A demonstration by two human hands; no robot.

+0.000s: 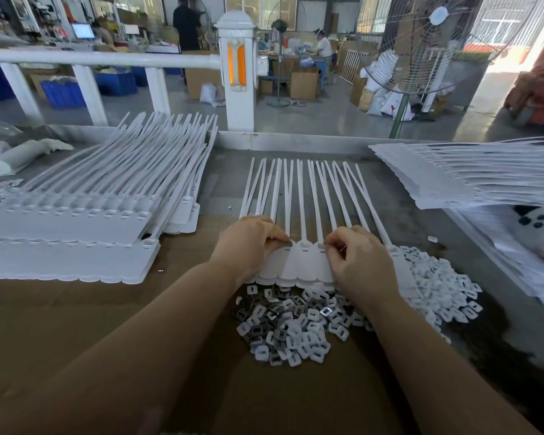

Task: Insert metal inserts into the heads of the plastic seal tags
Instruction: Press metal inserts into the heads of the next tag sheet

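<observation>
While both hands work at the centre of the frame, the strip of plastic seal tags [299,262] lies flat on the counter [113,309], heads towards the person and tails fanning away to the upper middle; the left hand [248,243] has its fingers [277,235] curled, pinching what looks like a small metal insert [288,244] at one tag head; the right hand [358,255] is curled too, its fingertips pressed at a neighbouring head, though whether it holds an insert I cannot tell. Judging by their look, the tags are light, thin and flexible, so they would slide or buckle unless pinned near the heads; the inserts are tiny, stiff and likely slippery, best pinched by the edges. Just below the hands sits a loose pile of metal inserts and white caps [296,321], touching the strip's near edge and spreading to the right; stacked tag sheets [76,246] fill the left, another stack [453,177] the upper right; the pile crowds the wrists and could be scattered by a careless sweep.
</observation>
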